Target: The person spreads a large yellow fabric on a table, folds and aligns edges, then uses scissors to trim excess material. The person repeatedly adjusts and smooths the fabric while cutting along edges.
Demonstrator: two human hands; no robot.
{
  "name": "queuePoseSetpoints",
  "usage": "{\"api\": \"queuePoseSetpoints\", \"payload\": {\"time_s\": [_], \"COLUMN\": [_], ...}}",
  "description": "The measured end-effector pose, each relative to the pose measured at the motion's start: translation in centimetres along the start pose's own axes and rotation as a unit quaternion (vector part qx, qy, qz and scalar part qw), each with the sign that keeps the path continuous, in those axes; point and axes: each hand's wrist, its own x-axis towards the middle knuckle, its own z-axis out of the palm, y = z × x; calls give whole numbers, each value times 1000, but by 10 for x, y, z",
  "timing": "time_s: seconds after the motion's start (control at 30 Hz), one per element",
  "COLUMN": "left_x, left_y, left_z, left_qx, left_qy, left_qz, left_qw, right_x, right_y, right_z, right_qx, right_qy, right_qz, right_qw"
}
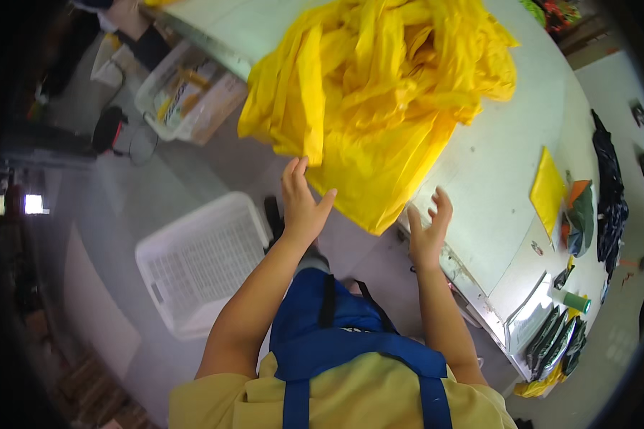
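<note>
Nearest to us, below the table edge, we see a blue apron [336,336] over a pale yellow shirt, with our 2 forearms rising from it toward the table [494,157].

Our left hand [302,204] is spread wide, fingers apart and curled on nothing, just off the table's near edge; its fingertips reach the lower hem of the yellow fabric [386,93], and we cannot tell whether they actually touch it. Our right hand [428,229] is likewise loose and unclenched, palm turned toward the cloth, right at the table's near edge and just beside the hanging point of the fabric, apart from it.

The yellow fabric lies in a big crumpled heap on the near-left part of the table, with 1 fold spilling over the edge and hanging down between our hands.

On the floor left of the table stands a white slatted plastic crate [200,261]. Farther left of the table sits a clear plastic bin [189,89].

Farther along the table, to the right of the heap, lies a flat yellow piece [547,189], and beyond it some green and orange cloth scraps [578,211]. At the table's right end we see a green spool [576,302] and dark pieces stacked in a tray [551,336].
</note>
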Motion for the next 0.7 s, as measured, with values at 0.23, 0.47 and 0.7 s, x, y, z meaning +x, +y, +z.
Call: {"api": "queuePoseSetpoints", "payload": {"time_s": [0.23,0.47,0.7], "left_x": [132,202,209], "left_y": [109,140,153], "left_z": [7,44,9], "left_qx": [263,180,-318], "left_qy": [-30,-148,-262], "left_qz": [173,132,6], "left_qw": [949,964,911], "right_x": [105,185,194], "right_y": [-33,-29,-104], "right_z": [22,-10,-28], "right_qx": [35,42,219], "right_qy": [84,164,-29], "right_qz": [148,-27,-93], "right_qw": [985,985,971]}}
